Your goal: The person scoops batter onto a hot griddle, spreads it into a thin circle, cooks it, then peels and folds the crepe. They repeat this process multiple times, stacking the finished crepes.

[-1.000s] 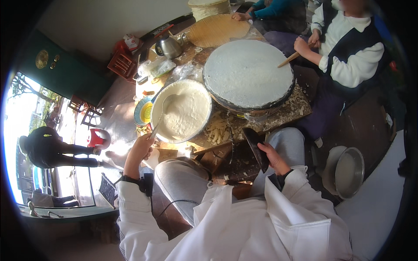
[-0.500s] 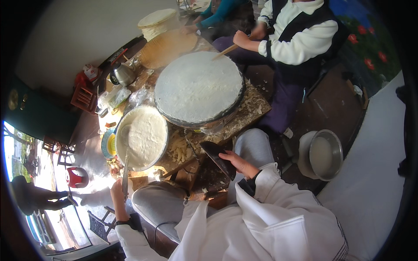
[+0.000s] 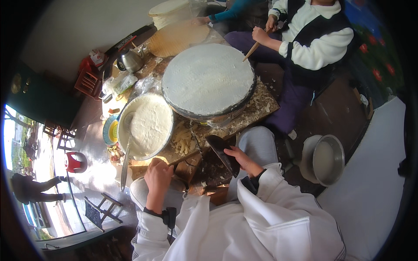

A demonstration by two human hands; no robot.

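Observation:
My right hand [image 3: 244,161] grips a dark, curved, blade-like scraper [image 3: 223,155] above my lap, near the table's front edge. My left hand [image 3: 158,177] is closed, fingers curled, beside the bowl's near rim; what it holds, if anything, I cannot make out. A metal ladle [image 3: 125,169] rests in a large bowl [image 3: 170,135] of pale batter [image 3: 152,124], its handle sticking out over the near rim. Behind the bowl, a round griddle [image 3: 209,80] carries a thin white layer of batter. A person across from me holds a wooden stick [image 3: 251,51] at the griddle's far right edge.
A ridged woven mat [image 3: 178,40], a stack of pale flatbreads [image 3: 170,13] and a metal kettle [image 3: 130,60] stand at the back. Scraps litter the wooden table [image 3: 265,102]. A metal pot [image 3: 328,161] sits on the floor at right. Another person's teal sleeve [image 3: 233,12] reaches the mat.
My left hand has let go of the ladle and moved right, toward the scraper. The stick has shifted outward to the griddle's edge. My right hand still grips the scraper.

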